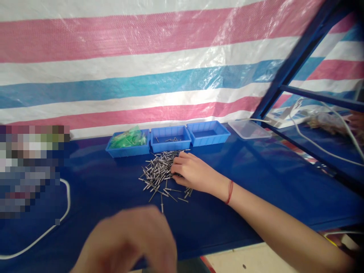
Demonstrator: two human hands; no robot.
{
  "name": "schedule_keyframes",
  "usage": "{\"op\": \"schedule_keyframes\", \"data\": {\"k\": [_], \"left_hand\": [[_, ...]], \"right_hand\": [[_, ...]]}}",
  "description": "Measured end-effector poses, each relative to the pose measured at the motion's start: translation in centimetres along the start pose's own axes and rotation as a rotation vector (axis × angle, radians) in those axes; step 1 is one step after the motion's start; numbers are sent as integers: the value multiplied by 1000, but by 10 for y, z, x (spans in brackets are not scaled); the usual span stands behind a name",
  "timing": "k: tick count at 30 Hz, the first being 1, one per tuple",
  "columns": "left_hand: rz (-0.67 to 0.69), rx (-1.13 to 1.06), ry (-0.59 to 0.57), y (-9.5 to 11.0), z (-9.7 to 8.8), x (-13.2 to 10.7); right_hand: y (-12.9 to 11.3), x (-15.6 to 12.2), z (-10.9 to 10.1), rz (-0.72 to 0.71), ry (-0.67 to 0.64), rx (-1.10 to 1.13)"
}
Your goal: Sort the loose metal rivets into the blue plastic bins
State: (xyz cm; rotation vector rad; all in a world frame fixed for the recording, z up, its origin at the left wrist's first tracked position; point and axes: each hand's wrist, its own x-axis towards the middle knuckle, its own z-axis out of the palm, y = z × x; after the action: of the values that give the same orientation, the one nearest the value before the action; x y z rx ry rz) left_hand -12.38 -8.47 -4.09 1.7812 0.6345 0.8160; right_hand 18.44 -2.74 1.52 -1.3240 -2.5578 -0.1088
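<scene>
A heap of silvery blind rivets [158, 170] with long thin stems lies on the dark blue table. My right hand [189, 170] is at the heap's right side, its fingers curled down and closed among the rivets. The fingertips are hidden, so I cannot see what they pinch. A red string circles that wrist. Close to the camera, my left hand [133, 237] hangs bent over the table's front part, blurred, with its fingers mostly out of sight. Several loose rivets are scattered between the two hands.
Behind the heap stand three blue bins: the left bin [127, 151] with green plastic bags, the middle bin [170, 146] with a few rivets, and the right bin [209, 139]. A clear lid [249, 129] lies right. A white cable [68, 197] curves left; a blue frame [284, 85] rises right.
</scene>
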Motion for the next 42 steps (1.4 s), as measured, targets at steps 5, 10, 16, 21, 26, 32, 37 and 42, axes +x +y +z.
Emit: {"op": "schedule_keyframes", "data": {"k": [5, 10, 16, 21, 26, 32, 37, 42], "left_hand": [[-16, 173, 166, 70, 15, 159], [-23, 384, 328, 39, 18, 187], [48, 478, 236, 18, 23, 165], [35, 346, 88, 31, 39, 161], [-55, 176, 161, 31, 43, 160], [-96, 88, 96, 29, 40, 161], [-91, 43, 70, 28, 41, 161], [-96, 41, 93, 30, 45, 160]], "right_hand": [[-2, 1, 4, -10, 22, -43], [-4, 0, 6, 28, 77, 19], [-3, 3, -2, 229, 435, 742], [-6, 6, 2, 280, 508, 1137], [-11, 7, 5, 340, 491, 1274], [-12, 5, 9, 353, 474, 1205], [-12, 4, 12, 351, 481, 1224], [-13, 3, 9, 349, 574, 1041]]}}
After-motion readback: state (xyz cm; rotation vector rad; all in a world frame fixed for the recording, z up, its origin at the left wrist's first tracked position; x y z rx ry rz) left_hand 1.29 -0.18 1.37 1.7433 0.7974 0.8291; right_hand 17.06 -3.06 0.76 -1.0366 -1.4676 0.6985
